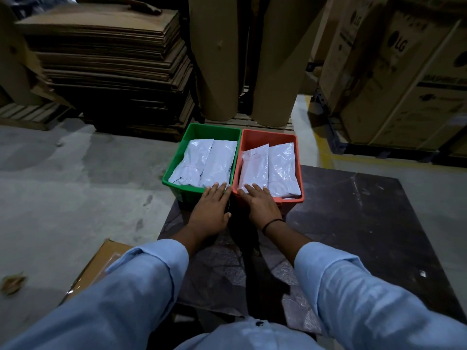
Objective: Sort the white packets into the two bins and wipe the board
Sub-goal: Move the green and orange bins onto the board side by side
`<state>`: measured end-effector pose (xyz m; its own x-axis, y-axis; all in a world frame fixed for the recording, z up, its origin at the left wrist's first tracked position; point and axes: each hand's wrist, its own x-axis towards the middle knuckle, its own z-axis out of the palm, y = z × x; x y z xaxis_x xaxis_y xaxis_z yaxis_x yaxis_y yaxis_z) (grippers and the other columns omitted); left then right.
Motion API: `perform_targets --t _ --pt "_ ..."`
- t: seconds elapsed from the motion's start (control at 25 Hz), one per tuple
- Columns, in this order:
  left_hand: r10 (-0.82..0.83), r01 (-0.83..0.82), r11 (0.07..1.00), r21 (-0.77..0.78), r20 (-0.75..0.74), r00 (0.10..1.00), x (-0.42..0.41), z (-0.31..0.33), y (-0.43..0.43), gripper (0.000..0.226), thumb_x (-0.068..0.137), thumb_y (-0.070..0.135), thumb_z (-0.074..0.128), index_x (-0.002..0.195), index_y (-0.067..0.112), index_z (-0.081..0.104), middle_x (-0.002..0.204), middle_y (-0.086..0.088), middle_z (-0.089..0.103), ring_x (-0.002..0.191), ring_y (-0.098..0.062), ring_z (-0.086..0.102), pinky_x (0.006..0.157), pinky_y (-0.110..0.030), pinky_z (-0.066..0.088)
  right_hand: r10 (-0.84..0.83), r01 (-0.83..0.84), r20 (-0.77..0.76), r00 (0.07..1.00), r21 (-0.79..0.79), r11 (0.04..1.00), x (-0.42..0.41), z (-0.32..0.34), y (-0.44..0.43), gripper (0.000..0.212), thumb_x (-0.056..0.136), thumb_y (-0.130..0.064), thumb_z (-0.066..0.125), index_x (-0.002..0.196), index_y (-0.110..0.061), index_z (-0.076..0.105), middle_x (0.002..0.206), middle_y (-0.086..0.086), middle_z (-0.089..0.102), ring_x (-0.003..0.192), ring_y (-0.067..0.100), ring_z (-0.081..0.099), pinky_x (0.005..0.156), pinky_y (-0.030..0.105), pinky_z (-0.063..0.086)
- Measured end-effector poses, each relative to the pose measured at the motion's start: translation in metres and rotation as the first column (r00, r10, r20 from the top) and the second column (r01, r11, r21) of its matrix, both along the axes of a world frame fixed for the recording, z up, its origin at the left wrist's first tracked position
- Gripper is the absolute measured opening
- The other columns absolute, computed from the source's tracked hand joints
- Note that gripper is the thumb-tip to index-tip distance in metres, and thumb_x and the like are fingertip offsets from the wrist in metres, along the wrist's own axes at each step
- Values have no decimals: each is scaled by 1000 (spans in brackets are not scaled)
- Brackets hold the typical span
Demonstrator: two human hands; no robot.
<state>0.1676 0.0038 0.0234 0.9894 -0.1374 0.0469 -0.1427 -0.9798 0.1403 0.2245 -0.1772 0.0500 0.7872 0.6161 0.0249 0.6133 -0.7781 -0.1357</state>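
A green bin and an orange bin stand side by side at the far edge of a dark board. Each bin holds white packets: those in the green one, those in the orange one. My left hand lies flat on the near rim of the green bin, fingers spread, touching a packet. On the near rim of the orange bin my right hand rests the same way, a black band at its wrist. Neither hand grips anything.
A stack of flat cardboard sheets stands at the back left, two big brown paper rolls behind the bins, large printed cartons at the right. A brown carton lies by my left arm. Grey concrete floor spreads left.
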Motion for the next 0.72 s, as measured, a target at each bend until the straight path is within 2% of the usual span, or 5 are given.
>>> perform_targets --t 0.36,0.52,0.6,0.72 --pt "-15 15 1000 4 -19 1000 1 2 4 85 94 42 55 162 13 12 168 -12 16 155 -31 14 128 -43 6 -19 19 -12 1000 -2 1000 -1 -1 1 60 97 -17 51 153 -20 32 160 13 28 149 32 21 124 46 13" --pt "-10 11 1000 28 -38 999 1 4 1 86 95 43 54 162 12 10 169 -14 11 156 -33 10 128 -45 4 -37 37 -3 999 -6 999 -2 -4 -3 66 94 -24 56 154 -22 29 162 13 23 151 34 12 124 49 5" --pt "-29 30 999 38 -28 999 1 4 -3 86 96 43 53 162 12 8 169 -15 8 156 -35 9 128 -46 6 -106 105 38 994 30 994 -5 -8 -12 65 93 -25 53 154 -21 28 163 13 20 152 36 8 124 51 2" --pt "-69 69 996 54 -15 998 0 3 -8 85 96 42 51 162 9 7 169 -16 8 156 -33 7 128 -43 5 -316 309 52 947 111 945 -6 -17 -33 64 95 -36 49 153 -18 30 163 16 19 151 38 6 123 53 3"
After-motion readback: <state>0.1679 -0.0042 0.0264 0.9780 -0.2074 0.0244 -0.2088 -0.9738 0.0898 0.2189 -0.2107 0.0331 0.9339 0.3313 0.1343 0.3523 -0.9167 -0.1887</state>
